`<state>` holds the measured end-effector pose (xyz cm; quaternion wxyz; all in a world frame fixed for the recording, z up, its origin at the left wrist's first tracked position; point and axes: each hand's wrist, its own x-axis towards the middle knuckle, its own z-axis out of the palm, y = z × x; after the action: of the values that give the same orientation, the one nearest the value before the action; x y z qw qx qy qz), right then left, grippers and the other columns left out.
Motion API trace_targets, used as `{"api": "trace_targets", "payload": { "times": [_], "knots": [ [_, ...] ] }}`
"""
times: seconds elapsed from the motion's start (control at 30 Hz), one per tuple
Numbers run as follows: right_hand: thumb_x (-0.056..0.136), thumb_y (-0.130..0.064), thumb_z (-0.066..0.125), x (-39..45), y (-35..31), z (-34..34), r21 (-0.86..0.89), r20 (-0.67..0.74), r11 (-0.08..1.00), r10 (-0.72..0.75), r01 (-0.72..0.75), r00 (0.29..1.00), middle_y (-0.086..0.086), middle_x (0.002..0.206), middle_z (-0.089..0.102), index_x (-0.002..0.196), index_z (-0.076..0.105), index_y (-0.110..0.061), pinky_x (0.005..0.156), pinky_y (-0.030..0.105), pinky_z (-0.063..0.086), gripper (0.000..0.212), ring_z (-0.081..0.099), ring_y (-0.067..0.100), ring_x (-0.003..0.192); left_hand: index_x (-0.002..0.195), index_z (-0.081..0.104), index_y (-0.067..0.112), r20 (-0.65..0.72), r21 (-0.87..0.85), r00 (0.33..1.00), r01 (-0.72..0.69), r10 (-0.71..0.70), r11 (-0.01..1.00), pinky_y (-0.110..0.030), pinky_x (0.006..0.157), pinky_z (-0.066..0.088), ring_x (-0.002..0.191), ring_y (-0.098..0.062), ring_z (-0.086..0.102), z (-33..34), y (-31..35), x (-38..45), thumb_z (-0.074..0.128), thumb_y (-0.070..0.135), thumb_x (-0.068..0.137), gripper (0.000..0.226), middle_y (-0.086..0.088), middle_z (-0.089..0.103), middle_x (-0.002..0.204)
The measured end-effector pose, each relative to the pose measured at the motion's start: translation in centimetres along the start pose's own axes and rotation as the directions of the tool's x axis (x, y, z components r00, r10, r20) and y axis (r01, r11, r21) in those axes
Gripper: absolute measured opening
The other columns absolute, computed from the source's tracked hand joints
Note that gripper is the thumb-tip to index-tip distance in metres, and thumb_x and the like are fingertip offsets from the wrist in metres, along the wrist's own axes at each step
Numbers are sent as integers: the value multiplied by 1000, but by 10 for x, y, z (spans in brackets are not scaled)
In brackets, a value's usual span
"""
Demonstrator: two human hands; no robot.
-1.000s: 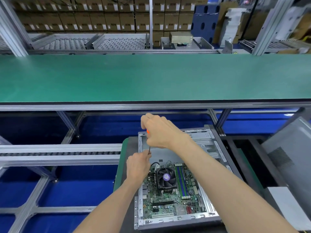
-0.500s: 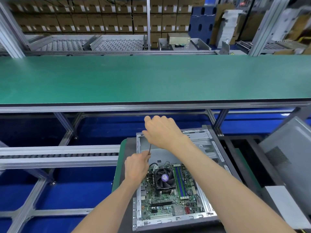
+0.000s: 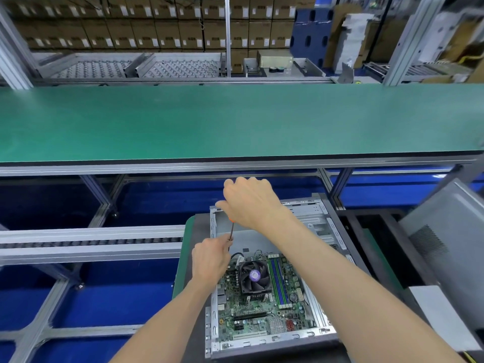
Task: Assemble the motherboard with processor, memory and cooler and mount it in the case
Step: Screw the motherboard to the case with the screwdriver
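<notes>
The motherboard (image 3: 264,307) is seen seated inside the open case (image 3: 322,224), which lies flat on a dark tray (image 3: 201,284) nearest the viewer. A cooler (image 3: 254,277) with a fan is mounted on the board, and memory (image 3: 279,281) sticks are slotted just to its right. At the board's upper left corner the left hand (image 3: 210,259) is placed, its fingers curled and pinched around the lower shaft of a screwdriver (image 3: 231,231). Above it, the right hand (image 3: 251,203) is closed around the screwdriver's orange handle, the tool being held nearly upright. A grey panel (image 3: 445,231) is propped to the right of the case. Beyond the hands a green belt (image 3: 235,121) is stretched across the view, and stacked boxes (image 3: 157,24) are shelved behind it.
</notes>
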<state>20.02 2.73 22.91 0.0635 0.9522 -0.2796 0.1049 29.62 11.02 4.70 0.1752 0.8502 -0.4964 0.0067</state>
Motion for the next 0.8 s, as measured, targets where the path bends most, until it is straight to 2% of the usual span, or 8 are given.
{"api": "trace_targets", "payload": {
  "times": [0.13,0.2,0.33,0.4,0.47,0.57,0.67,0.8],
  "knots": [
    [80,-17,61,-1,2,-4,269,102,960,-103,73,989,1,99,49,102,46,-14,56,33,29,26,49,27,73,102,70,30,2,-13,1000,18,-18,1000,-33,56,38,67,-32,64,3,-2,1,56,25,95,17,-4,70,71],
    [86,-16,60,-1,1,-3,243,87,969,-72,49,994,3,96,49,100,43,-13,58,34,28,22,47,28,76,103,70,31,2,-14,1000,20,-20,1000,-32,55,38,66,-31,64,3,-2,1,56,25,95,17,-3,70,71],
    [99,-38,51,0,0,-1,3,6,1000,1,-1,1000,3,81,43,98,46,-11,61,37,31,28,41,28,71,105,71,33,3,-17,1000,20,-20,1000,-31,54,36,64,-30,64,3,-1,1,56,29,97,18,-3,71,71],
    [92,-35,58,0,1,-2,107,50,994,-33,27,998,3,85,47,97,44,-11,62,36,33,28,44,28,72,104,72,32,-9,-24,999,31,-31,999,-30,53,33,62,-31,63,2,-1,0,59,26,95,17,-4,70,69],
    [82,-20,63,1,3,-4,234,114,971,-74,46,991,4,97,54,101,47,-12,63,35,33,26,47,28,77,103,73,31,-20,-25,999,37,-37,999,-30,53,32,61,-32,63,2,-1,0,62,22,92,18,-4,70,68],
    [81,-12,62,0,4,-5,259,120,965,-68,34,990,7,99,55,102,47,-11,61,34,32,27,46,29,78,105,72,32,-14,-27,999,38,-38,999,-29,53,32,61,-31,63,2,0,0,61,22,93,19,-3,70,69],
    [84,-15,62,-1,3,-2,219,89,976,-26,6,996,7,91,52,101,47,-10,52,32,24,24,43,29,76,107,72,34,-13,-45,999,44,-45,998,-30,54,32,64,-32,64,2,0,1,59,25,95,20,-3,72,73],
    [89,-19,60,-2,2,-2,209,80,978,1,-18,997,0,72,33,95,38,-12,49,32,20,24,43,30,72,110,72,34,-20,-81,999,42,-44,996,-30,55,32,67,-32,65,1,0,-1,56,26,98,22,-2,74,80]
  ]
}}
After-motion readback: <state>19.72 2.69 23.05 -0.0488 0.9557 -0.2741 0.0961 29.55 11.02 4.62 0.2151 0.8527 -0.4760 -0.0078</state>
